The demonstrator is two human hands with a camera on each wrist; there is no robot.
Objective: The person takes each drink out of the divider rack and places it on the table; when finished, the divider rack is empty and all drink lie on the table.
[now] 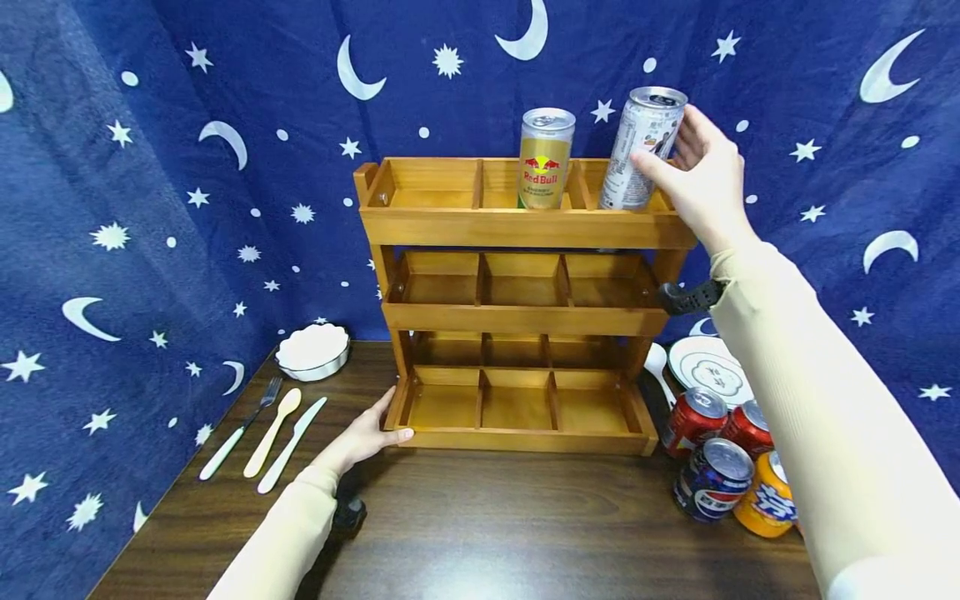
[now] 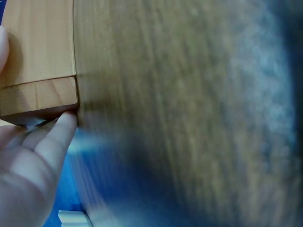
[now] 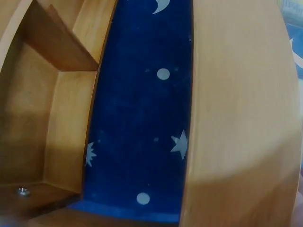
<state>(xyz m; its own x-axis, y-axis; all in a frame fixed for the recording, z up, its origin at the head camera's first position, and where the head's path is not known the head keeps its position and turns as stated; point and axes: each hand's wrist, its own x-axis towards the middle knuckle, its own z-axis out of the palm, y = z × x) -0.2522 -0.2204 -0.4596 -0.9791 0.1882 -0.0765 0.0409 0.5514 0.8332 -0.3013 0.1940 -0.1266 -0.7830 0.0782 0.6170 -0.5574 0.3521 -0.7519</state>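
A three-tier wooden shelf rack with divided compartments stands upright on the table. My right hand grips a tall silver-white can, thumb in front and fingers round the far side. The can leans slightly, its base in the right compartment of the top tier. In the middle compartment beside it a gold Red Bull can stands upright. Down at the bottom tier, my left hand holds the rack's front left corner, thumb on the front; the left wrist view shows fingers against the wood. The right wrist view shows mostly rack boards.
Right of the rack are red cans, a Pepsi can, an orange can, a plate and a white spoon. On the left lie a fork, a spoon, a knife and a white fluted dish.
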